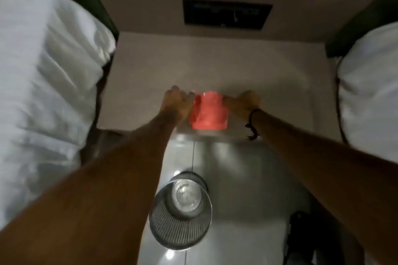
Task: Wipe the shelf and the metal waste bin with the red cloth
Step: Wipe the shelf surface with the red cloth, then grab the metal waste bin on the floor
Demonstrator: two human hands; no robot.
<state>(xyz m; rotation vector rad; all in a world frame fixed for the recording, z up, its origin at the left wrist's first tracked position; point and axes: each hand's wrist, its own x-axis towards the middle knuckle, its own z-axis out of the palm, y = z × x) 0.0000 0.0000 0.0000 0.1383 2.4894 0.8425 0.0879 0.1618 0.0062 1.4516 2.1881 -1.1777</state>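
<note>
Left hand [177, 101] and right hand [243, 102] pinched on opposite edges of folded red cloth [209, 114], flat at near edge of pale beige shelf [269, 75]. Round metal mesh waste bin [181, 213] below, on floor, between white-sheeted beds [43, 71].

The whole view is soft with motion blur. The dark panel [227, 14] on the wall carries pale markings too smeared to read. White bedding [43, 71] at the left runs off the picture's edge, as does the pillow [372, 84] at the right. The left hand [177, 103] and right hand [243, 103] hide the side edges of the red cloth [209, 112]; how the fingers grip cannot be told. A black object [301, 234] at the lower right stays indistinct.
</note>
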